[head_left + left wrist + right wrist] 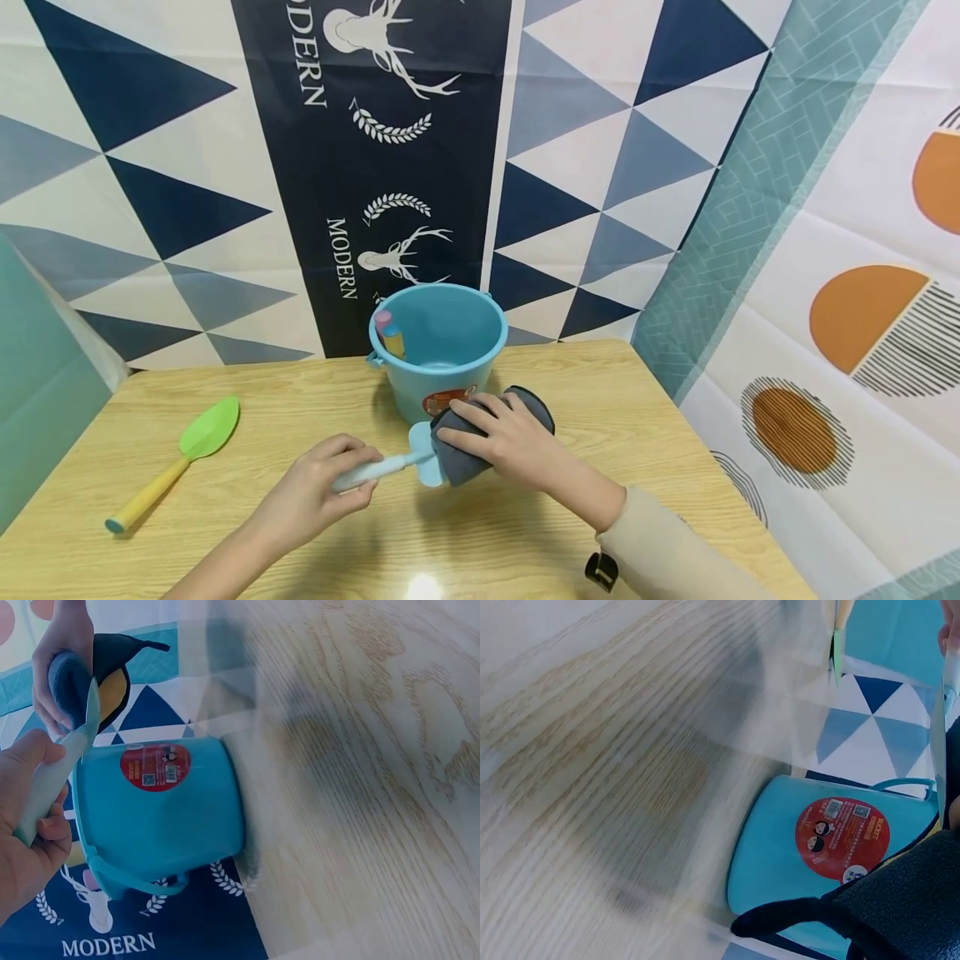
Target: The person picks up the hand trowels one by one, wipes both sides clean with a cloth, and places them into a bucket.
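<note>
My left hand (330, 483) grips the pale handle of a light blue toy shovel (429, 442), just in front of the bucket. Over the shovel's flat head, my right hand (506, 437) holds a folded dark grey cloth (459, 460) with black edging. Part of the head is hidden under the cloth. In the left wrist view, the shovel's head stands edge-on against the cloth (67, 686), and a yellowish patch shows on the cloth's inner side. The blue bucket (438, 379), with a red label, stands upright right behind both hands.
On the left of the wooden table (285, 400) lies a green toy trowel (210, 429) with a yellow handle. Pink and yellow-blue handle ends (393, 337) lean inside the bucket. Patterned cloth walls (570, 167) rise behind the table and at its right.
</note>
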